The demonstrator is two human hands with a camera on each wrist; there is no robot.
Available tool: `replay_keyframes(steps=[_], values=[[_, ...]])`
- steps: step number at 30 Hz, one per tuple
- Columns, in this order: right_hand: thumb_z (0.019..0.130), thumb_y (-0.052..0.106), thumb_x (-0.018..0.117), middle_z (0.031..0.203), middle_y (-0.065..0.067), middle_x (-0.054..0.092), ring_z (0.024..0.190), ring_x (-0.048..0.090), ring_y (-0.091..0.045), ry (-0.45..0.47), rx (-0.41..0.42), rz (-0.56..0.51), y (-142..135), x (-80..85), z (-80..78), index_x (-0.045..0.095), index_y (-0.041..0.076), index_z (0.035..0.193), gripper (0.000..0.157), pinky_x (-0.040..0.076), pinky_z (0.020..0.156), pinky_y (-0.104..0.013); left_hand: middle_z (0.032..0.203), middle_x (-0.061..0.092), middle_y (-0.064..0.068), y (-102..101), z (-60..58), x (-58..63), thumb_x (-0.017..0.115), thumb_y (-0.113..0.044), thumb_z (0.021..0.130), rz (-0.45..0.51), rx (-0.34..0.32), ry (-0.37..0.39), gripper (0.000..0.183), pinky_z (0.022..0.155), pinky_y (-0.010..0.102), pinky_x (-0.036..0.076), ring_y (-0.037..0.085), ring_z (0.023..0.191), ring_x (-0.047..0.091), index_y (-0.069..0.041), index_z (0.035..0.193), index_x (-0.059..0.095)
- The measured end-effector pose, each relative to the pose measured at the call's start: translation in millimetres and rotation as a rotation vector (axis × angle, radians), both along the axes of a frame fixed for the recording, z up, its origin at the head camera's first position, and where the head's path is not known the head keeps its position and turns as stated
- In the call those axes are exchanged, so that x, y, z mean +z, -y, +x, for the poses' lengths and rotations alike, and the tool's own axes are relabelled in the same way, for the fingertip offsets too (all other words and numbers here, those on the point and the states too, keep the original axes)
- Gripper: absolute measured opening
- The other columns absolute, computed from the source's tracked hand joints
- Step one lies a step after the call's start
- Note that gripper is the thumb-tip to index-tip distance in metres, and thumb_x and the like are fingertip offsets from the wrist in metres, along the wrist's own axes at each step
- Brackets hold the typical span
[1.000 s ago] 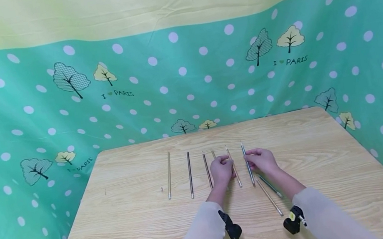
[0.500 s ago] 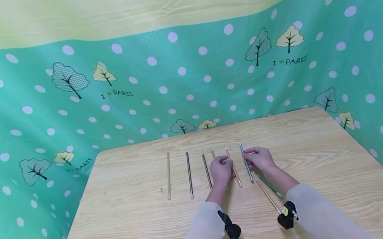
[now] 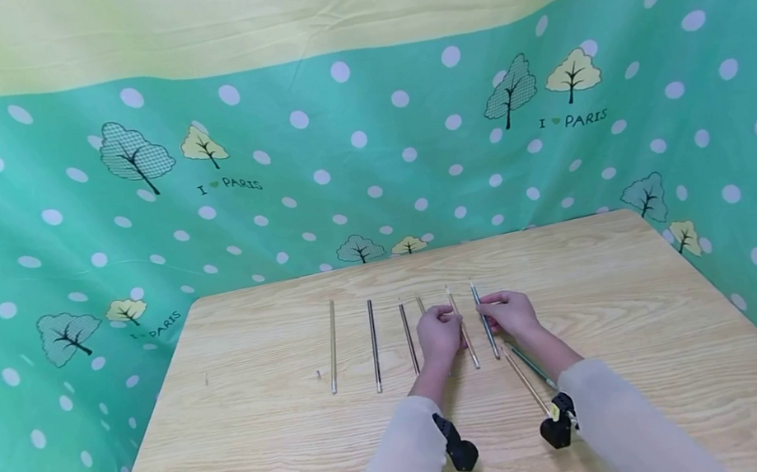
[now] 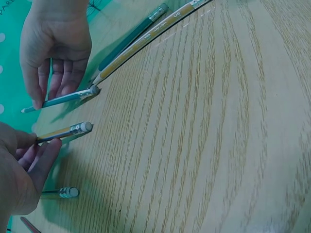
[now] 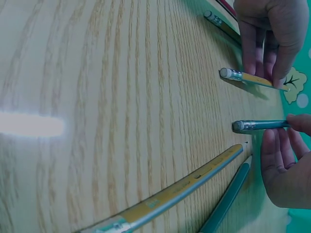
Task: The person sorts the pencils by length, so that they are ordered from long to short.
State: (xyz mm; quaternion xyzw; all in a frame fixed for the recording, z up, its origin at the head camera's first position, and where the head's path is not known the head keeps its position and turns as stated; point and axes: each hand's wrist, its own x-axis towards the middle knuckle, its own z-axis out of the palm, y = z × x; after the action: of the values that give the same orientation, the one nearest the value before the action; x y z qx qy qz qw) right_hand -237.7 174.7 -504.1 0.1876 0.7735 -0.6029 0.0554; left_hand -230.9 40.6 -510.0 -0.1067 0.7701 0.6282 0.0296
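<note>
My left hand (image 3: pixel 438 334) pinches a yellow pencil (image 5: pixel 252 78) between thumb and fingers, its eraser end towards me. To the right of it, my right hand (image 3: pixel 512 314) pinches a teal pencil (image 5: pixel 265 124) that points away from me, roughly alongside the yellow one. Below the right hand, another yellow pencil (image 5: pixel 189 182) and a dark green pencil (image 5: pixel 228 199) lie slanted on the table, tips close together. Just left of the left hand is one more pencil (image 4: pixel 63 193), partly covered by that hand in the head view.
Left of the hands, a dark pencil (image 3: pixel 408 335), a black pencil (image 3: pixel 374 345) and a gold-coloured pencil (image 3: pixel 333 348) lie spaced in a row on the wooden table (image 3: pixel 252 466). A tiny object (image 3: pixel 318 375) lies beside the row. A polka-dot curtain (image 3: pixel 274 153) hangs behind the table.
The right hand has shifted slightly left and away from me with the teal pencil, narrowing the gap to the yellow one. The left hand has stayed nearly in place.
</note>
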Motion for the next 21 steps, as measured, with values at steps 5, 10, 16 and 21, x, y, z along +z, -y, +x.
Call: replay_keyframes(steps=[5,10,16,21], values=[[0.087,0.016,0.064,0.076,-0.004,0.063,0.061,0.056,-0.01,0.003,0.014,0.014,0.2,-4.6,-2.1,0.063,-0.001,0.112,0.03,0.053,0.054,-0.02,0.081,0.06,0.004,-0.5,-1.4,-1.9,0.064,-0.004,0.084,-0.017,-0.007,-0.001,0.024,0.047,0.025,0.056,0.01,0.052,0.055,0.0,0.108,0.063],[0.087,0.017,0.063,0.078,-0.005,0.065,0.061,0.056,-0.009,-0.002,0.035,0.089,0.9,-6.2,-2.3,0.064,0.0,0.11,0.029,0.052,0.055,-0.02,0.08,0.061,0.005,-2.6,-4.1,-4.3,0.065,-0.003,0.083,-0.045,-0.018,0.013,0.023,0.045,0.024,0.055,0.012,0.047,0.055,0.0,0.105,0.063],[0.086,0.018,0.064,0.08,-0.006,0.066,0.062,0.055,-0.009,0.004,0.032,0.167,2.0,-6.2,-3.0,0.066,0.001,0.106,0.027,0.049,0.054,-0.019,0.082,0.066,0.008,-5.0,-5.6,-4.1,0.064,-0.001,0.083,-0.097,-0.042,0.007,0.02,0.044,0.02,0.052,0.013,0.049,0.058,0.0,0.102,0.063],[0.085,0.018,0.065,0.082,-0.007,0.066,0.063,0.055,-0.01,0.0,0.035,0.203,2.2,-9.1,-4.2,0.067,0.001,0.104,0.025,0.047,0.052,-0.018,0.083,0.067,0.009,-5.3,-6.3,-3.0,0.063,0.0,0.082,-0.157,-0.051,0.021,0.019,0.043,0.019,0.052,0.012,0.05,0.059,0.0,0.101,0.064]])
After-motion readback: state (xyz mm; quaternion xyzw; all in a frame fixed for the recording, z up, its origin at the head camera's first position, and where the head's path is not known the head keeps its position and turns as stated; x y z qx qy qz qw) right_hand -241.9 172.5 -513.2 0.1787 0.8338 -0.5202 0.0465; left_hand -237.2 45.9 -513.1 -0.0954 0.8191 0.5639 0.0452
